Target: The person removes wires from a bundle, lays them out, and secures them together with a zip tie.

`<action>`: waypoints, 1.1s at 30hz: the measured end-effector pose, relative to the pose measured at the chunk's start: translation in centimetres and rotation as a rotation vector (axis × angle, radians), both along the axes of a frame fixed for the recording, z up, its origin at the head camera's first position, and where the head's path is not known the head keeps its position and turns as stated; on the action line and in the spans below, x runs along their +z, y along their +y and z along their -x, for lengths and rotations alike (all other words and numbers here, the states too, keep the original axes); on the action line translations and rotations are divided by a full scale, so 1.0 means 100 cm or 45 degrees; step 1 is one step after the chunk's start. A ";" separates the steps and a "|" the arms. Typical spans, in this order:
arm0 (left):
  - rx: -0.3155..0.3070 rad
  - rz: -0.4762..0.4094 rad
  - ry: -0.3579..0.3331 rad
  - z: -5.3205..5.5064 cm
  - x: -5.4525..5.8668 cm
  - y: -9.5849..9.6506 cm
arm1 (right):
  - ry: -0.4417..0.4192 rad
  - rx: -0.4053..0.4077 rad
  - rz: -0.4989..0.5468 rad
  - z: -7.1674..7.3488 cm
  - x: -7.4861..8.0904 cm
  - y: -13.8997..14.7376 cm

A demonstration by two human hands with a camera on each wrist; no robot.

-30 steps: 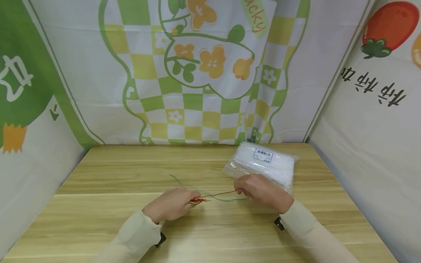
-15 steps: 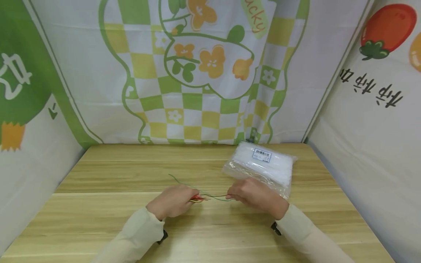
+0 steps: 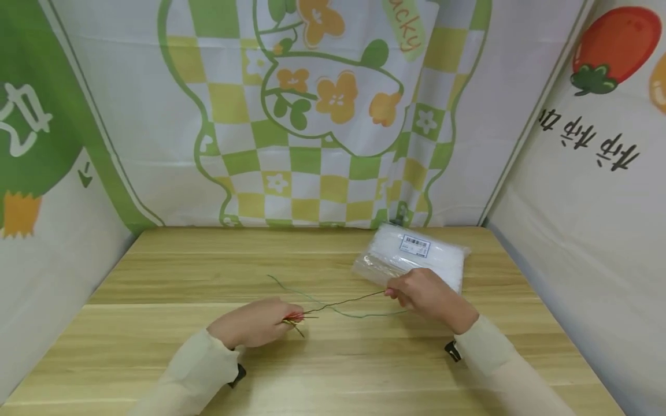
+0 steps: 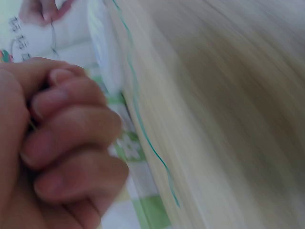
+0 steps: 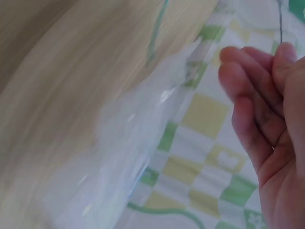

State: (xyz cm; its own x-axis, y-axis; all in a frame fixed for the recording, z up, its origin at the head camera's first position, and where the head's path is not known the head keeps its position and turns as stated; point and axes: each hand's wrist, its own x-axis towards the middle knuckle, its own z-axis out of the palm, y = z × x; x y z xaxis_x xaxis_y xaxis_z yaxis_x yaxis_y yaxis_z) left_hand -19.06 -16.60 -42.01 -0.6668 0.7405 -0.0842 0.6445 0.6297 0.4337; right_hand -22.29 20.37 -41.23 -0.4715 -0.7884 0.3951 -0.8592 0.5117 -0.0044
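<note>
One left hand (image 3: 252,323), curled round thin red-and-yellow strands (image 3: 294,316); one thin dark strand (image 3: 359,298), running rightward and away from it; one right hand (image 3: 429,297), pinching its far end. Below, I log one thin green strand (image 3: 364,316), crosswise on the wood-grain table (image 3: 343,370).

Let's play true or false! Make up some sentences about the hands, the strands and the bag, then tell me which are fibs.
1. The left hand holds a bunch of strands. True.
2. The right hand holds nothing. False: it pinches a dark strand.
3. A green strand lies on the table. True.
4. The plastic bag is nearer the left hand. False: it is nearer the right hand.
5. The bag has a label. True.
</note>
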 end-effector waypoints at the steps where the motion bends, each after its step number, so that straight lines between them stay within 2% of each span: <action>1: 0.017 -0.001 -0.032 -0.001 0.000 -0.004 | -0.006 -0.003 0.008 0.001 -0.002 0.004; 7: 0.076 -0.047 -0.120 0.004 0.000 -0.011 | -0.114 -0.014 0.007 0.005 -0.003 0.014; 11: 0.155 -0.144 -0.294 0.003 -0.001 -0.018 | -0.151 0.014 0.007 0.005 -0.009 0.018; 14: 0.216 -0.199 -0.374 -0.001 -0.003 -0.027 | -0.170 0.020 0.019 0.003 -0.013 0.023; 15: 0.225 -0.204 -0.374 -0.001 -0.003 -0.030 | -0.174 0.014 0.023 0.002 -0.013 0.025; 22: 0.106 -0.248 -0.332 0.001 -0.007 -0.041 | -0.249 -0.047 0.011 -0.002 -0.013 0.035; 27: 0.099 -0.270 -0.311 0.000 -0.006 -0.049 | -0.311 -0.052 0.024 -0.003 -0.011 0.038; 33: 0.079 -0.262 -0.280 0.000 -0.006 -0.055 | -0.331 -0.030 0.031 -0.003 -0.011 0.040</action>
State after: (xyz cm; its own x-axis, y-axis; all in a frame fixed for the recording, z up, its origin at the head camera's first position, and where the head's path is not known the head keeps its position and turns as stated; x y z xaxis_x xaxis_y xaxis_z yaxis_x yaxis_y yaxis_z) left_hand -19.02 -22.15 -42.57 -0.6938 0.7152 -0.0839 0.4840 0.5495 0.6810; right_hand -22.00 24.36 -42.33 -0.5779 -0.7678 0.2766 -0.8154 0.5286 -0.2362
